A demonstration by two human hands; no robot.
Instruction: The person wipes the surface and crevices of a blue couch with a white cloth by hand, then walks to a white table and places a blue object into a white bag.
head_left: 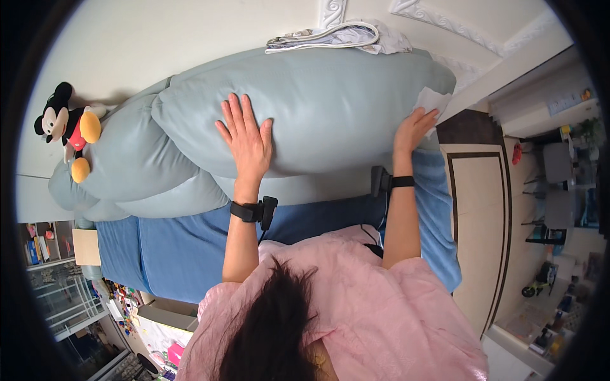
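Observation:
My left hand (246,141) lies flat, fingers spread, on the pale grey-green back cushion (330,108) of a sofa. Nothing is in it. At the cushion's right end, my right hand (412,133) holds a white wipe (433,100) against the surface. The wipe sticks out beyond my fingertips, and part of it is hidden under them. Each wrist carries a black strap with a small dark device.
A plush mouse toy (70,127) sits on the sofa's left side. Folded fabric with white edging (343,38) rests on top of the backrest. Blue covers (171,244) lie over the seat. Right of the sofa is a tiled floor (480,222); a cluttered table (159,336) stands lower left.

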